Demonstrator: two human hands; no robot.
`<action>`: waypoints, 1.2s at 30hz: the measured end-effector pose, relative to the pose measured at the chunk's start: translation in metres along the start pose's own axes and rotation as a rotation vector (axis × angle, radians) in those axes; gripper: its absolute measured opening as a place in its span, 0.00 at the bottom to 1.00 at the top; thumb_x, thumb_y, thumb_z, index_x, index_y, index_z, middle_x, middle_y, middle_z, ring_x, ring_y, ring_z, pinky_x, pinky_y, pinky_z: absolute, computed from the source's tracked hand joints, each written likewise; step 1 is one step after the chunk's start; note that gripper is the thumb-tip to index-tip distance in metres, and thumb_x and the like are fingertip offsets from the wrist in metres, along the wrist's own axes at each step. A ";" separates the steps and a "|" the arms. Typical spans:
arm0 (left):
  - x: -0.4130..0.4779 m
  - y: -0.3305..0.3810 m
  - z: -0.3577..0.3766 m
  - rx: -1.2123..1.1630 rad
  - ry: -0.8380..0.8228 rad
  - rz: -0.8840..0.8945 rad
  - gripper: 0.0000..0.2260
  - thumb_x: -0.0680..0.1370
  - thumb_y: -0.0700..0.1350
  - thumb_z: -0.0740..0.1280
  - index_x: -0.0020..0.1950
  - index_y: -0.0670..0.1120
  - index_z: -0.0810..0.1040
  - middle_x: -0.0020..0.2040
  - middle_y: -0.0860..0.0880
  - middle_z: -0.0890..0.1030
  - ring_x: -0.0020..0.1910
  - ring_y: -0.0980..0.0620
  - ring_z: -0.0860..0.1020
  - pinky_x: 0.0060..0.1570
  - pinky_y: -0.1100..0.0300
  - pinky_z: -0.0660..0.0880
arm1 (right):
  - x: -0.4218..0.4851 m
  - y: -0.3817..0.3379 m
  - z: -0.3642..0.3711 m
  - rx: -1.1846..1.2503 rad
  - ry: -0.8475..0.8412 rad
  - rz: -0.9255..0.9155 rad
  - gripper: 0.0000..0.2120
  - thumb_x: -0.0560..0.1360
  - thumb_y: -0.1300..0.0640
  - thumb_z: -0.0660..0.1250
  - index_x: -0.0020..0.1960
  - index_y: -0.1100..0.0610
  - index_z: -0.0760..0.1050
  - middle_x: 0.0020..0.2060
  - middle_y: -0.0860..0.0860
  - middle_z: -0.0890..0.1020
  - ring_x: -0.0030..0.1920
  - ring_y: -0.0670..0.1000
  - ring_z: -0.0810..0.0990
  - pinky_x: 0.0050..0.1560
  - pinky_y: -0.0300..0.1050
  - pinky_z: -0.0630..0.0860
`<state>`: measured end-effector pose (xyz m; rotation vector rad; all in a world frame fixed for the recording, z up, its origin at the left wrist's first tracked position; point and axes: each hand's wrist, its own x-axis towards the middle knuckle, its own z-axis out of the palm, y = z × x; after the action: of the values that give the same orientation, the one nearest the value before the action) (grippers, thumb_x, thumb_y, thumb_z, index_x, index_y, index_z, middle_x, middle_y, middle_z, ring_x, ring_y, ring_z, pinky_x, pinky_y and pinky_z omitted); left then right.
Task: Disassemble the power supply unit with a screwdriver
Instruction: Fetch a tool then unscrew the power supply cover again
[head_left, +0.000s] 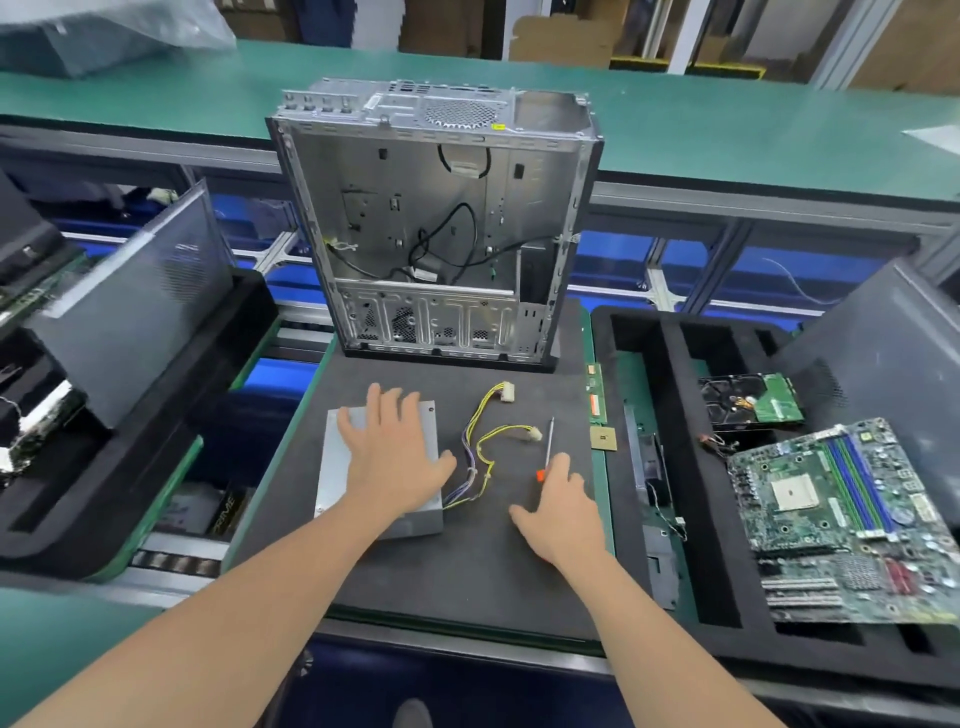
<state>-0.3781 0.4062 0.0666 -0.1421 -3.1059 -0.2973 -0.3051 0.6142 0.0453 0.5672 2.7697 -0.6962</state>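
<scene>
My left hand (400, 457) lies flat, fingers straight, on the power supply unit (337, 467), pinning it. Right of the unit, beyond its wires (478, 447), my right hand (563, 512) reaches open-fingered onto the screwdriver (549, 441). Best to hold the unit pinned and seat the tip squarely.

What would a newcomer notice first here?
The gutted computer case stands open at the back of the dark mat, cables loose inside. In front, the left hand lies flat on the grey power supply unit and the right hand covers the orange handle of the screwdriver. A bare motherboard lies on the tray at right.
</scene>
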 end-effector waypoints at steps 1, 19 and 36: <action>0.000 0.001 0.000 0.016 -0.016 -0.031 0.39 0.71 0.67 0.64 0.78 0.50 0.63 0.76 0.47 0.65 0.82 0.40 0.52 0.72 0.29 0.52 | 0.000 0.002 0.000 0.066 0.004 -0.004 0.26 0.75 0.49 0.74 0.61 0.53 0.60 0.55 0.53 0.74 0.51 0.61 0.80 0.44 0.50 0.72; 0.025 -0.027 -0.032 -0.640 -0.027 0.188 0.18 0.79 0.34 0.68 0.68 0.46 0.80 0.63 0.49 0.83 0.65 0.50 0.79 0.71 0.50 0.70 | -0.009 -0.076 -0.109 0.751 0.371 -0.332 0.08 0.73 0.54 0.74 0.50 0.47 0.78 0.33 0.36 0.82 0.38 0.37 0.79 0.37 0.27 0.69; 0.046 -0.050 -0.011 -0.642 -0.044 0.288 0.18 0.80 0.33 0.63 0.61 0.51 0.84 0.57 0.56 0.84 0.59 0.55 0.80 0.64 0.58 0.73 | 0.012 -0.143 -0.113 0.527 0.412 -0.433 0.13 0.68 0.60 0.70 0.48 0.48 0.70 0.29 0.43 0.77 0.38 0.50 0.82 0.41 0.53 0.80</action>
<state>-0.4286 0.3596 0.0689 -0.5958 -2.8430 -1.2659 -0.3903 0.5573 0.1972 0.2013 3.1203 -1.5955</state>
